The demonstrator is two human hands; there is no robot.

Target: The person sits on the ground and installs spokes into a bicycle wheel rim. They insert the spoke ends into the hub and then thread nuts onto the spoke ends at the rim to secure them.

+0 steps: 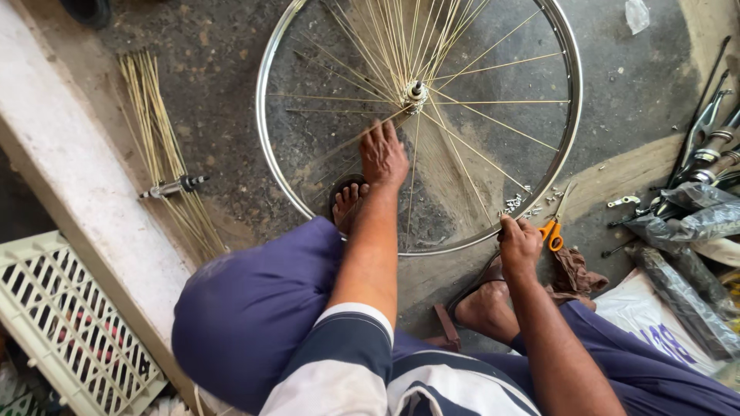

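Observation:
A bicycle wheel rim (266,115) lies flat on the ground before me, with thin golden spokes (493,121) fanning out from its hub (415,94). My left hand (382,154) rests palm down on the spokes just below the hub, fingers spread. At the rim's lower right edge my right hand (519,244) is closed, pinching a spoke end or a small part where it meets the rim. A pile of small metal nipples (515,203) lies inside the rim, just above that hand.
Loose spokes (158,139) and a spare hub (173,186) lie at left by a concrete ledge (69,169). Orange-handled scissors (553,231) sit next to my right hand. Tools and plastic-wrapped parts (694,208) crowd the right. A pale plastic crate (69,323) is lower left.

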